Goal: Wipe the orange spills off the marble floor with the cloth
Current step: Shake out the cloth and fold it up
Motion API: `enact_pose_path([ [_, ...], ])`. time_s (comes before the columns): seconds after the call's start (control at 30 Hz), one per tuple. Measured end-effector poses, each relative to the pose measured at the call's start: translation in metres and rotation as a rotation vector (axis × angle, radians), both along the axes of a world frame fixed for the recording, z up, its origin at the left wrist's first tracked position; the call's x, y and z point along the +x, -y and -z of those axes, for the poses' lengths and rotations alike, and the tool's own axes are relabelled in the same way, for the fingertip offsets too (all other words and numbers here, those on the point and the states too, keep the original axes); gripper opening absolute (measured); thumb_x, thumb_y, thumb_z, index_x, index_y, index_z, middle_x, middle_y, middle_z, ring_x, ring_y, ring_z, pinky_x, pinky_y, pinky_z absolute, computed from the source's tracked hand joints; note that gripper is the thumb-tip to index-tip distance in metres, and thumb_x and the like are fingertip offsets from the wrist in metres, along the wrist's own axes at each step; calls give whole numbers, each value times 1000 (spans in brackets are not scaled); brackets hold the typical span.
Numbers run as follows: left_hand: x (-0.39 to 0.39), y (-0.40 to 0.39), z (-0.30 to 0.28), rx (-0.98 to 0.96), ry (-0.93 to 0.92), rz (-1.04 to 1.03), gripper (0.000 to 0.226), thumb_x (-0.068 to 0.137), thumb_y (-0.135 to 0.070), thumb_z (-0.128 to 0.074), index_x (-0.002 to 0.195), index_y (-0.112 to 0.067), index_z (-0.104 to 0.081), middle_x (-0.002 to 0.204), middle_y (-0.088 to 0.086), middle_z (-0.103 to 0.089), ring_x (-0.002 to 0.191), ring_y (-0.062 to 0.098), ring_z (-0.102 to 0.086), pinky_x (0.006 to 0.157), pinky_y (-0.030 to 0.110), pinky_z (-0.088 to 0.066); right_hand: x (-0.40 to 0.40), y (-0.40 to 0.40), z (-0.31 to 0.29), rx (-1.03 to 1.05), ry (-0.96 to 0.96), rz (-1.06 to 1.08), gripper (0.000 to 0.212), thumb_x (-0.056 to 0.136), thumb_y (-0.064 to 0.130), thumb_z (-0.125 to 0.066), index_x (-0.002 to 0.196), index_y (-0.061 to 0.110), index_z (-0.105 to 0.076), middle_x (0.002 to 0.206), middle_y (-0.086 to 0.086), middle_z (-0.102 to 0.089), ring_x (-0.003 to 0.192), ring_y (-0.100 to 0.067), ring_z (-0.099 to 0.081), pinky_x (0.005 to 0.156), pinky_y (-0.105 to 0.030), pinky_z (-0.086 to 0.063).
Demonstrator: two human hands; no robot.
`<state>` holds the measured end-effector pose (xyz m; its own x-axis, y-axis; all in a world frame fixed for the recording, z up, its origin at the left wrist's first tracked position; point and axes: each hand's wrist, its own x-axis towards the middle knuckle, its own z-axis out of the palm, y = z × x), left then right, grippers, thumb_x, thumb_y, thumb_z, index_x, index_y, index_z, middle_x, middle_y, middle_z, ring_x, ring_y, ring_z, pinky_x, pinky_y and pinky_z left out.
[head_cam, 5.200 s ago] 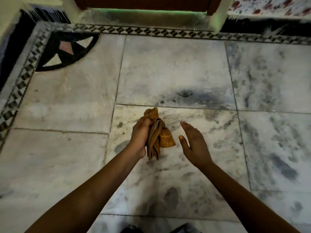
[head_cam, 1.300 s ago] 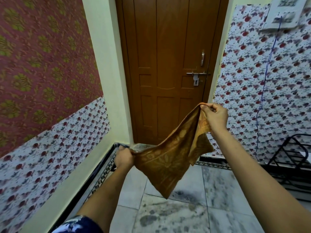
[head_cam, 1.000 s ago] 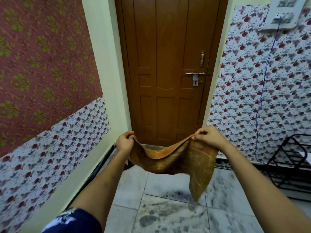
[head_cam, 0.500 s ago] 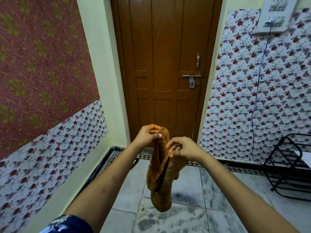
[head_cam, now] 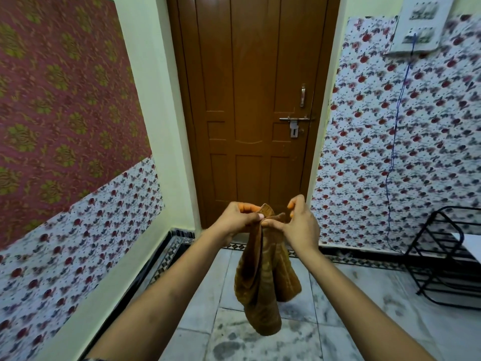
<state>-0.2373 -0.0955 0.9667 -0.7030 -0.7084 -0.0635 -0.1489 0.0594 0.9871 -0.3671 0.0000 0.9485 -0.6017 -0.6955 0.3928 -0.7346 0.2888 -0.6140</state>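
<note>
An orange-brown cloth [head_cam: 263, 282] hangs folded in front of me, its lower end dangling above the marble floor [head_cam: 325, 332]. My left hand [head_cam: 238, 218] pinches the cloth's top edge from the left. My right hand [head_cam: 296, 222] pinches the same top edge from the right, the two hands almost touching. The grey-white marble floor shows dark mottled patches; I see no orange spill on the part in view.
A closed brown wooden door [head_cam: 255, 108] with a latch stands straight ahead. Floral-papered walls flank it. A black metal rack [head_cam: 447, 259] stands on the floor at the right. A blue cord [head_cam: 395, 142] hangs down the right wall from a switchboard.
The view rose from the floor to the door. Both hands spread the cloth wide, then brought its corners together, so it now hangs folded between them.
</note>
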Motion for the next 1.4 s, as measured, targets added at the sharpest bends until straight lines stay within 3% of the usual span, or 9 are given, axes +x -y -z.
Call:
enact_pose_path([
  [0.07, -4, -3, 1, 56, -52, -89, 7, 87, -7, -61, 90, -8, -68, 78, 3, -66, 68, 9, -64, 63, 19, -52, 3, 3, 3, -10, 123, 23, 55, 62, 60, -74, 81, 18, -45, 66, 9, -46, 56, -8, -45, 46, -24, -32],
  [0.13, -7, -5, 2, 91, -89, -163, 7, 87, -6, -62, 91, -8, -67, 78, 3, -67, 67, 10, -64, 63, 21, -52, 3, 7, 5, -53, 315, -54, 38, 68, 49, -76, 77, 20, -54, 69, 6, -57, 63, -8, -55, 54, -26, -46],
  [0.23, -10, -7, 4, 58, -128, -216, 11, 86, -3, -62, 94, -11, -64, 83, 5, -66, 74, 15, -65, 68, 26, -55, 6, 9, 7, -135, 726, -315, 23, 82, 21, -69, 104, 15, -62, 96, -5, -69, 95, -18, -66, 80, -29, -55],
  [0.3, -11, -9, 4, 42, -146, -252, 11, 86, -5, -62, 95, -12, -61, 88, 6, -64, 80, 19, -65, 73, 30, -56, 10, 8, 5, -191, 925, -374, 25, 88, 14, -62, 113, 12, -62, 98, -6, -68, 96, -18, -66, 81, -25, -55],
  [0.37, -12, -11, 4, 54, -150, -298, 7, 88, -10, -61, 93, -14, -58, 91, 7, -63, 86, 21, -64, 78, 33, -55, 15, 10, 6, -272, 980, -346, 17, 88, 16, -62, 105, 15, -66, 94, -4, -70, 91, -16, -67, 81, -25, -55],
  [0.7, -5, -8, 4, 219, -175, -432, 8, 89, -11, -59, 85, -11, -52, 89, 12, -62, 91, 29, -65, 79, 37, -57, 25, 19, 11, -443, 768, -132, 16, 90, 12, -57, 97, 12, -72, 85, -2, -72, 82, -15, -69, 72, -28, -57],
  [0.9, -4, -11, -3, 230, -230, -393, 8, 90, -9, -58, 84, -9, -53, 84, 7, -64, 71, 17, -65, 50, 20, -51, 38, 22, 13, -401, 484, -244, 17, 89, 12, -59, 102, 12, -71, 90, 5, -70, 86, 0, -63, 74, -11, -50],
  [1.17, -3, -4, 1, 242, -233, -407, 5, 89, -10, -60, 85, -10, -57, 85, 9, -64, 78, 19, -65, 62, 25, -54, 38, 26, 18, -333, 337, -274, 21, 91, 17, -59, 109, 15, -70, 99, 6, -69, 91, -1, -61, 72, 1, -42],
  [1.4, -5, 6, 8, 198, -183, -433, 11, 82, -15, -69, 86, -11, -60, 88, 6, -64, 86, 18, -63, 73, 27, -55, 40, 28, 22, -244, 206, -268, 25, 89, 18, -61, 113, 15, -68, 111, 3, -69, 98, -3, -60, 79, -4, -41],
])
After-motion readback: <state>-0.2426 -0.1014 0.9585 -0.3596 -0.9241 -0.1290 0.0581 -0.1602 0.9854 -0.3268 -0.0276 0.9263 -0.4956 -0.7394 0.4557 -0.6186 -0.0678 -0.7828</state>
